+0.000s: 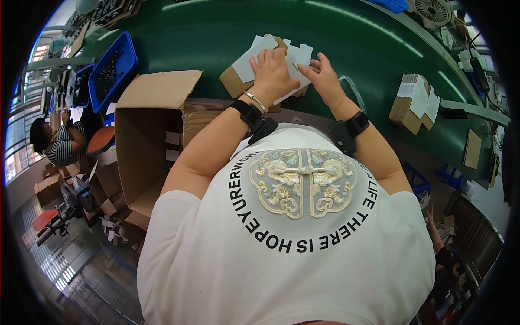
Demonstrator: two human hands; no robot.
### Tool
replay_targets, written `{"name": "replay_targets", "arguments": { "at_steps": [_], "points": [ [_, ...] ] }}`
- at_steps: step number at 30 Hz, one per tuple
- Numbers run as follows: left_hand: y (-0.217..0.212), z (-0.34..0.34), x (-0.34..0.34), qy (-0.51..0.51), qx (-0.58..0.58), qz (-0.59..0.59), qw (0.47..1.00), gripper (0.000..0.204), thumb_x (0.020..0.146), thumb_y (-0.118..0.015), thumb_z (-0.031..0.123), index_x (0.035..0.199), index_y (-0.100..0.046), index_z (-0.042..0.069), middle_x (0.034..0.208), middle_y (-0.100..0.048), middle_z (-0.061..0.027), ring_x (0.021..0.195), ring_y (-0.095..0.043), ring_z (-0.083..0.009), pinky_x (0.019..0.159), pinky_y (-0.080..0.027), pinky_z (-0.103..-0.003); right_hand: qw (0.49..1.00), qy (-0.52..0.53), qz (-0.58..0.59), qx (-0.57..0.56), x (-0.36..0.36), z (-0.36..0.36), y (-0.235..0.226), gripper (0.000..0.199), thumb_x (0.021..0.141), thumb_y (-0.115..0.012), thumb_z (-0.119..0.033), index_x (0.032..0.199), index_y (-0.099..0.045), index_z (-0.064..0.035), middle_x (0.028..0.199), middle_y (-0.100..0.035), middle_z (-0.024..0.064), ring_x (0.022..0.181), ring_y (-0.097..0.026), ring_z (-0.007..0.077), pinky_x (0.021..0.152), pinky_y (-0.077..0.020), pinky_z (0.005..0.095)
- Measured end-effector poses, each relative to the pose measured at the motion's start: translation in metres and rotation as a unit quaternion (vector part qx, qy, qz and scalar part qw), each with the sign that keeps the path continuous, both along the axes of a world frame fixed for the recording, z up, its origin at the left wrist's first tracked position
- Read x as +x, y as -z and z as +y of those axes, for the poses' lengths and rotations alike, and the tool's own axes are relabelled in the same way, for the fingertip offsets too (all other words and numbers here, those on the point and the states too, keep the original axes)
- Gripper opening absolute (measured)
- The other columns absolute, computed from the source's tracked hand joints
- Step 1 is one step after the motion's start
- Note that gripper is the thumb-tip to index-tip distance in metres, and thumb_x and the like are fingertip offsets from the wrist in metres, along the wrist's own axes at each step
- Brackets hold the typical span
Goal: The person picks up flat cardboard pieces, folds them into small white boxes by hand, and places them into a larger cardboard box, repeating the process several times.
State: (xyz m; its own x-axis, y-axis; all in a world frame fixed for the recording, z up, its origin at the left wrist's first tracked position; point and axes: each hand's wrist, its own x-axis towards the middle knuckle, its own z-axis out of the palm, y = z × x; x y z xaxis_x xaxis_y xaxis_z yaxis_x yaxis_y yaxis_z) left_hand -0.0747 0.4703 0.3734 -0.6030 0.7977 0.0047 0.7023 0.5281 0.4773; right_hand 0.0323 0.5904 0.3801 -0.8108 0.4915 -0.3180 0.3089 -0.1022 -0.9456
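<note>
My left hand (272,77) lies over a small stack of folded brown-and-white cardboard pieces (234,82) on the green table. Its fingers are spread and bent across the top, with the thumb apart on the right. Close by, my right hand (326,82) is at the right edge of a white card (299,56) on that stack. The right thumb points at the card's edge and the index finger stands away from it; whether the thumb touches the card I cannot tell. Both wrists wear black strapped devices, and the left also has a bracelet.
An open cardboard box (154,146) stands at the table's near edge, left of me. Beyond it sits a blue tray (113,70) of small dark parts. Another cardboard stack (413,105) lies right, near a flat brown piece (472,148). A person in stripes (66,142) is far left.
</note>
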Motion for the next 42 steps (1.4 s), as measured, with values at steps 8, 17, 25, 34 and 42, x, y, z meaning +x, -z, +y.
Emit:
{"name": "replay_targets", "arguments": {
  "at_steps": [8, 17, 25, 34, 42],
  "points": [
    [0.015, -0.022, -0.008, 0.16, -0.133, -0.02, 0.978, 0.11, 0.054, -0.082, 0.043, 0.14, -0.025, 0.003, 0.141, -0.034, -0.0159, 0.134, -0.028, -0.0342, 0.102, -0.023, -0.062, 0.995, 0.045, -0.067, 0.062, 0.007, 0.006, 0.02, 0.068, 0.084, -0.067, -0.033, 0.134, -0.034, 0.0001, 0.112, -0.057, 0.0098, 0.1, -0.055, 0.017, 0.074, -0.0466, 0.0269],
    [0.027, -0.045, 0.002, 0.225, -0.107, 0.094, 0.964, 0.107, 0.055, -0.083, 0.035, 0.14, -0.027, 0.004, 0.136, -0.038, -0.0159, 0.133, -0.029, -0.0337, 0.106, -0.02, -0.06, 0.996, 0.017, -0.085, -0.008, 0.04, 0.008, 0.038, 0.048, 0.082, -0.069, -0.026, 0.116, -0.05, 0.0027, 0.095, -0.059, 0.0075, 0.087, -0.056, 0.0137, 0.073, -0.0478, 0.0258],
    [-0.012, -0.042, 0.008, 0.157, -0.077, 0.089, 0.981, 0.107, 0.051, -0.084, 0.027, 0.138, -0.027, -0.002, 0.123, -0.04, -0.0203, 0.125, -0.035, -0.0378, 0.105, -0.026, -0.055, 0.998, -0.04, 0.003, 0.049, 0.041, 0.005, 0.03, 0.053, 0.08, -0.072, -0.024, 0.122, -0.048, -0.002, 0.106, -0.055, 0.0078, 0.092, -0.054, 0.013, 0.077, -0.047, 0.027],
    [-0.102, -0.049, -0.006, 0.079, 0.177, 0.114, 0.974, 0.117, 0.051, -0.086, 0.026, 0.14, -0.017, -0.006, 0.116, -0.039, -0.0202, 0.11, -0.041, -0.0329, 0.091, -0.042, -0.04, 0.923, -0.103, 0.216, 0.3, 0.015, -0.024, -0.076, 0.078, 0.069, -0.081, -0.035, 0.133, -0.041, -0.0131, 0.134, -0.038, 0.0125, 0.114, -0.046, 0.0218, 0.089, -0.0441, 0.0375],
    [-0.104, -0.054, 0.017, -0.019, 0.275, 0.113, 0.955, 0.126, 0.052, -0.088, 0.027, 0.144, -0.007, -0.001, 0.119, -0.033, -0.0185, 0.106, -0.042, -0.0311, 0.081, -0.049, -0.037, 0.958, -0.063, 0.128, 0.249, 0.011, -0.024, -0.087, 0.062, 0.068, -0.083, -0.032, 0.115, -0.047, -0.012, 0.128, -0.041, 0.0108, 0.119, -0.043, 0.0244, 0.089, -0.0438, 0.0385]
  ]
}}
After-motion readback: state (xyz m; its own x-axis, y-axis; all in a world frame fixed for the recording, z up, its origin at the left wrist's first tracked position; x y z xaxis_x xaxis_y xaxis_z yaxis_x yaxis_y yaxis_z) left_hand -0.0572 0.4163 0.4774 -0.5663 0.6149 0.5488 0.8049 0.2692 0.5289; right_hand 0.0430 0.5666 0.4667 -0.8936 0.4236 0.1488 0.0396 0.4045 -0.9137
